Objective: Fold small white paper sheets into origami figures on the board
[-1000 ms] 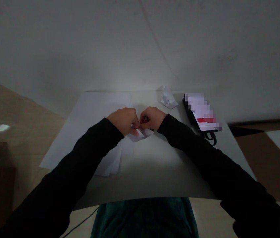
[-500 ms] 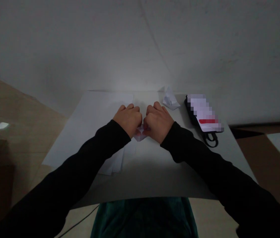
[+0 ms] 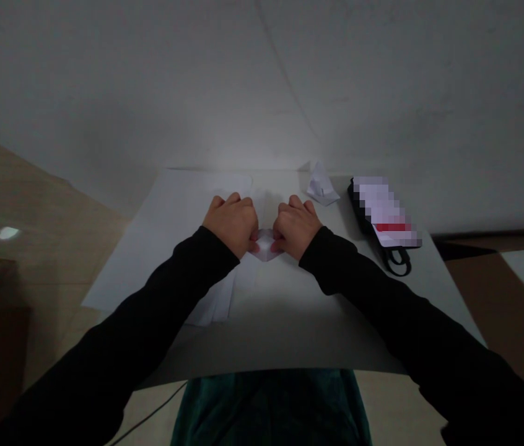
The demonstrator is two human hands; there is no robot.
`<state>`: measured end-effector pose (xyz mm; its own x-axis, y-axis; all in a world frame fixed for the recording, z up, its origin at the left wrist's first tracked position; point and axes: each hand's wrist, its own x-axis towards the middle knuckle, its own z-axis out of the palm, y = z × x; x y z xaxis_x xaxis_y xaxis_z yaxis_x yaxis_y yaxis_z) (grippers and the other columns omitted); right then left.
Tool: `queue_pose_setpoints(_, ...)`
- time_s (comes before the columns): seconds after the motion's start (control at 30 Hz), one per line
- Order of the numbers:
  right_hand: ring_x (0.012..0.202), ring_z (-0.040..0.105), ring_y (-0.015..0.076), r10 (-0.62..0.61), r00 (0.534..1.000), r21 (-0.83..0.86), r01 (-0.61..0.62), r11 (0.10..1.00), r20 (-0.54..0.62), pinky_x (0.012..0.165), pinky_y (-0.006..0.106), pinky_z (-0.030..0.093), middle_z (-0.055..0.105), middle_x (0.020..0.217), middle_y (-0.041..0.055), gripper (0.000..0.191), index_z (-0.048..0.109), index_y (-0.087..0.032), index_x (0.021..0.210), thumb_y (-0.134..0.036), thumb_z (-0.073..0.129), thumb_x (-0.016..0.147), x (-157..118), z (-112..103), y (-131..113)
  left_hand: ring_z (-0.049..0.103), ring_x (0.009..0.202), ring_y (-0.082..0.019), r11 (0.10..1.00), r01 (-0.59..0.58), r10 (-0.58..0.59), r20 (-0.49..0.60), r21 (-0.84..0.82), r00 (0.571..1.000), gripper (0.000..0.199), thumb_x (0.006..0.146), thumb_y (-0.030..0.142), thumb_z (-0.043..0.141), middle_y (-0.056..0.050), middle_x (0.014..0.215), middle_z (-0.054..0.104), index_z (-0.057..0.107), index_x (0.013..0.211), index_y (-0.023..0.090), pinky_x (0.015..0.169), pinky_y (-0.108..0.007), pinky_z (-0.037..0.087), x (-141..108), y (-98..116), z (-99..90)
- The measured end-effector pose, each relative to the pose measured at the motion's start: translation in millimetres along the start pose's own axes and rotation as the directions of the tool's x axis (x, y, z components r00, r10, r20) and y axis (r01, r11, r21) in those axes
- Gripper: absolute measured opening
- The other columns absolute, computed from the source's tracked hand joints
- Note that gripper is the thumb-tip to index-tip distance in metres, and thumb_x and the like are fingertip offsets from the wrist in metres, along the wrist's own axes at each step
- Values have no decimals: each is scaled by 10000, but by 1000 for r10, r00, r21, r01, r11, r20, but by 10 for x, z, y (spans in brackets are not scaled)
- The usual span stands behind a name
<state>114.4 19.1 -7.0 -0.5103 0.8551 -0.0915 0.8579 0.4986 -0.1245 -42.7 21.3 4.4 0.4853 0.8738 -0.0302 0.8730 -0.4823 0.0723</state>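
A small piece of folded white paper [image 3: 266, 244] is held between my two hands, over the middle of the table. My left hand [image 3: 234, 223] pinches its left side, with the thumb low and the other fingers curled. On the opposite side my right hand [image 3: 297, 228] grips the paper the same way, knuckles up. The paper's far part and its lower folds are partly hidden by my fingers. Beyond my right hand stands a folded paper boat [image 3: 322, 186].
Loose white sheets [image 3: 150, 229] cover the table's left side. A phone [image 3: 385, 210] with a blurred screen lies at the right, a black strap loop [image 3: 397, 261] below it. A wall [image 3: 262, 93] rises behind the table [image 3: 280, 334]. A cable [image 3: 150, 414] hangs at the lower left.
My hands have moved apart, mostly my left hand shifting left, so more of the folded paper shows between them. Both still hold it.
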Motion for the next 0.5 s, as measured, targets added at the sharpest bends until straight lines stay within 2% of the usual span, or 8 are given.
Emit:
queue_pose_setpoints(0.13,1034,450,290,25,1000,-3,-25,1000,19,759,379,287,639,908,98,130,680,-172,677,-273,745,727,15,-19,-4,506,875,-268,999,24,-25,28,38,999,189,554,256,849,-74,829,637,679,581,176,799,-408,395,48,32,0)
queue_pose_setpoints(0.33,1036,439,288,43,999,-29,-42,999,30,761,376,270,639,904,97,101,696,-175,741,-271,727,738,21,-26,-40,515,971,-291,994,29,-49,190,108,980,164,627,301,810,-90,904,645,708,655,176,829,-408,400,104,113,-76)
queue_pose_setpoints(0.5,1054,436,287,42,999,-67,-41,997,16,764,391,253,641,918,108,108,699,-169,796,-190,601,835,14,-30,-98,539,999,-279,998,37,-49,244,53,969,134,629,286,798,-56,944,669,724,713,214,806,-373,397,137,28,-68)
